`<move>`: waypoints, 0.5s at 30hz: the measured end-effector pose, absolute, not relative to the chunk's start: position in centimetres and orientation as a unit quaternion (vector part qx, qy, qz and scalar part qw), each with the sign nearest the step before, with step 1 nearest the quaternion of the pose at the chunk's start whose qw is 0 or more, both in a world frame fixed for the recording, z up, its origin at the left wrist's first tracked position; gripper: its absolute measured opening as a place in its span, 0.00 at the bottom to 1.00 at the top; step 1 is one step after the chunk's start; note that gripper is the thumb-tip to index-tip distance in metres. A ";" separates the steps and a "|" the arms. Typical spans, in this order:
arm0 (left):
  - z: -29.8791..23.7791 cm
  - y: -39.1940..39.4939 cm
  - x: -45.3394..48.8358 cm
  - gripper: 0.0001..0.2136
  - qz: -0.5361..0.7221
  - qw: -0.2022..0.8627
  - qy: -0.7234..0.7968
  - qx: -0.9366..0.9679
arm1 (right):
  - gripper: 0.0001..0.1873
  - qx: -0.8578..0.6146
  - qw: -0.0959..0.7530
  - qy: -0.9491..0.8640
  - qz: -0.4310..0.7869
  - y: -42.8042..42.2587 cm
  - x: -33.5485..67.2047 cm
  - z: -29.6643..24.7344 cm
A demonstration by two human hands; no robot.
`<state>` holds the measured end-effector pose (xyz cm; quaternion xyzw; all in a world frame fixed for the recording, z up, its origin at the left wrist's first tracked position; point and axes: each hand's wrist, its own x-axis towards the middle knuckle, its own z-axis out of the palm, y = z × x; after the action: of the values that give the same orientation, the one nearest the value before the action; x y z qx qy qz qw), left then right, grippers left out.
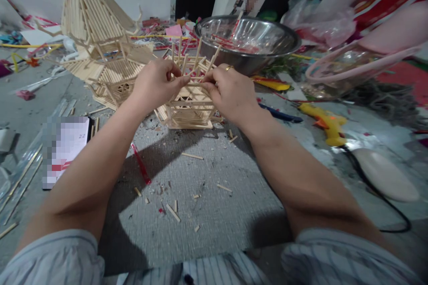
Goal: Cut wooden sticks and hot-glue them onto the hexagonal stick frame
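A small box-like frame of thin wooden sticks [187, 111] stands on the grey mat in front of me. My left hand [157, 83] and my right hand [230, 91] meet above it, both pinching one thin horizontal wooden stick [197, 83] at the frame's top. A ring shows on my right hand. Several upright sticks poke up behind my fingers. A larger stick house with a steep roof [93, 22] stands behind and to the left.
A steel bowl [267, 49] sits behind the frame. A yellow glue gun [326, 124] with a black cord lies to the right, near a pink basket [361, 60]. A red pen [140, 164], a phone [65, 149] and short stick offcuts lie on the mat.
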<state>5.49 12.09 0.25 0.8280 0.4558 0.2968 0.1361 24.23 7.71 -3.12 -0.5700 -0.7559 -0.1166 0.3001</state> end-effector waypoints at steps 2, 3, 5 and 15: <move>0.0 12.2 5.8 0.12 0.291 0.122 0.480 0.819 | 0.08 -0.565 0.302 -0.759 -0.114 7.7 24.3 -3.2; -0.1 12.2 5.9 0.13 0.286 0.113 0.489 0.816 | 0.08 -0.562 0.305 -0.761 -0.113 7.8 24.4 -3.2; -0.1 12.3 6.1 0.13 0.277 0.098 0.498 0.816 | 0.08 -0.559 0.308 -0.762 -0.108 7.7 24.4 -3.2; -0.2 12.3 6.0 0.13 0.269 0.084 0.499 0.820 | 0.10 -0.559 0.371 -0.739 -0.062 8.1 25.1 -2.7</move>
<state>6.01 12.26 -0.23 0.8197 0.4988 0.2688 0.0838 25.13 8.05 -2.65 -0.5585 -0.7392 -0.0623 0.3711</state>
